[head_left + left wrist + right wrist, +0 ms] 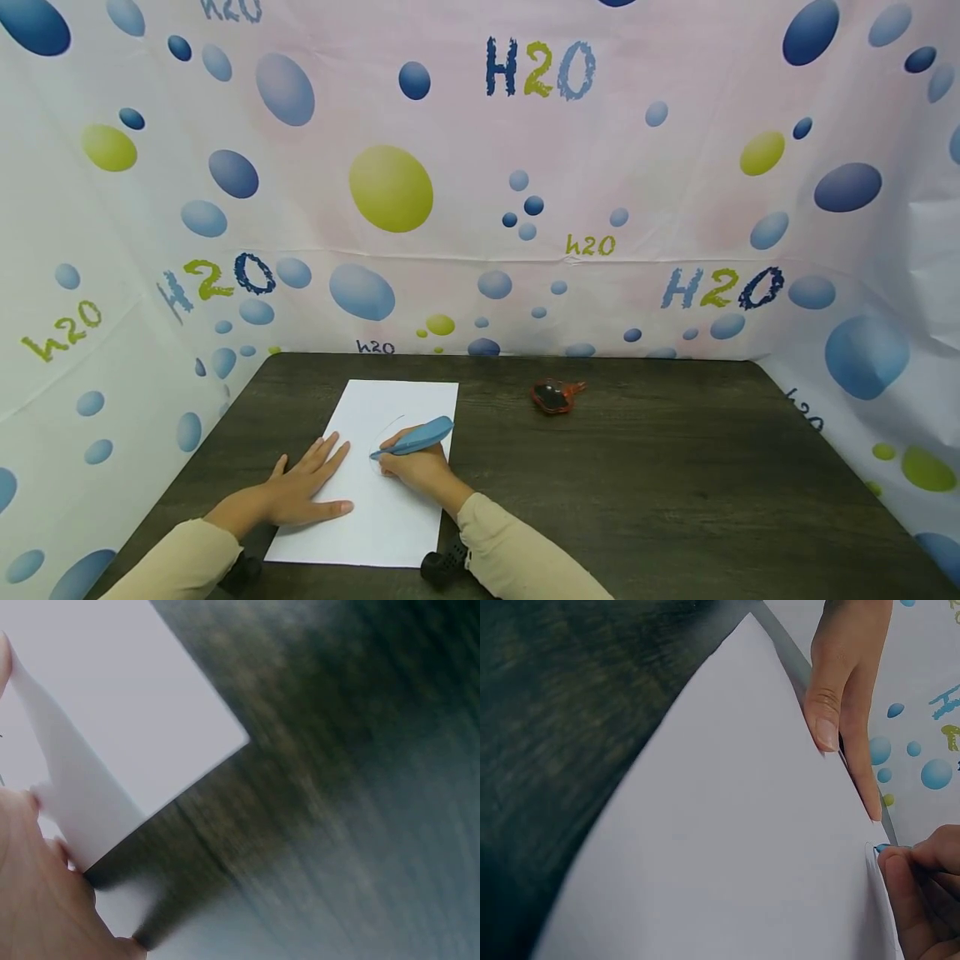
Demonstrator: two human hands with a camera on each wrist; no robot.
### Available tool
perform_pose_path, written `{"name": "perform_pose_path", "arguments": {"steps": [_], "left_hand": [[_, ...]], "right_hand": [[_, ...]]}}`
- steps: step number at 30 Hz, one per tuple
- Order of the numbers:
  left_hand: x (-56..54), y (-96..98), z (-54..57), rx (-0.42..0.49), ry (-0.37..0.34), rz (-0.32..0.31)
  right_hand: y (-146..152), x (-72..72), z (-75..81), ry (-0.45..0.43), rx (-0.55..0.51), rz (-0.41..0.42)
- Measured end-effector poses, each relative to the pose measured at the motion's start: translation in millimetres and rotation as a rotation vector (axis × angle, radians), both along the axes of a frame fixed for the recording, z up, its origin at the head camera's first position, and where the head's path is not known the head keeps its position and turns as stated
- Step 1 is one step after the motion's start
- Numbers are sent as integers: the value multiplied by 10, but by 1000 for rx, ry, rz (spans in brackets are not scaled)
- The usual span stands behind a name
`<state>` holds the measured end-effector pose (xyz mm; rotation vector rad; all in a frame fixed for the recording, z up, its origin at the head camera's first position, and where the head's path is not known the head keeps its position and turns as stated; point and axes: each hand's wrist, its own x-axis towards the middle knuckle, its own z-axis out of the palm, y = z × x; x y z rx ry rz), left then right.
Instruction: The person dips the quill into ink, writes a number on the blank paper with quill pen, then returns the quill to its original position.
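Where the view begins at the bottom, a beige left sleeve point(176, 558) and a beige right sleeve point(532, 546) come in on either side of a white paper sheet point(352, 542). Just beside the right cuff, a black wrist-worn device point(442, 568) sits at the sheet's near right corner. The sheet lies lengthwise on the dark wood-grain tabletop point(637, 475), left of its middle, the near left corner close to the left sleeve.

The left hand point(300, 492) rests across the sheet's left edge, fingers spread apart, grasping nothing; its thumb lies on the paper, while the little finger reaches over onto the wood. Well inside the sheet's right edge, the right hand point(422, 471) has its thumb and fingers clamped on a light-blue feather-shaped pen point(423, 436), which slants with its tip down to the left and its broad end up toward the right edge. The tip is at a thin curved line point(390, 422) on the upper half of the page.

From the sheet's right side, a broad stretch of wood runs to the tabletop's right edge, giving wide room there; on the left the strip is narrower. Farther off, a small orange-red item point(553, 397) with a dark glossy face lies near the far edge, behind which hangs a bubble-patterned H2O backdrop point(465, 125).
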<state>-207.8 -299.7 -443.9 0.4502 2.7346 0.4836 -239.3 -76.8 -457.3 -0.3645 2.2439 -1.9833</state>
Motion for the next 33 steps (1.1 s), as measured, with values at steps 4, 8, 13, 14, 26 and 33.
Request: {"name": "perform_pose_path", "arguments": {"steps": [4, 8, 13, 14, 26, 33], "left_hand": [[21, 25, 45, 11, -11, 2], [29, 38, 50, -9, -8, 8], [36, 60, 82, 2, -11, 4], [30, 56, 74, -10, -15, 6], [-46, -29, -82, -30, 37, 11], [-9, 14, 11, -26, -14, 10]], "right_hand": [[2, 5, 8, -13, -4, 0], [4, 7, 8, -16, 8, 1], [13, -13, -20, 36, 19, -16], [17, -20, -20, 50, 19, -20], [121, -84, 117, 63, 8, -23], [242, -129, 192, 55, -32, -4]]}}
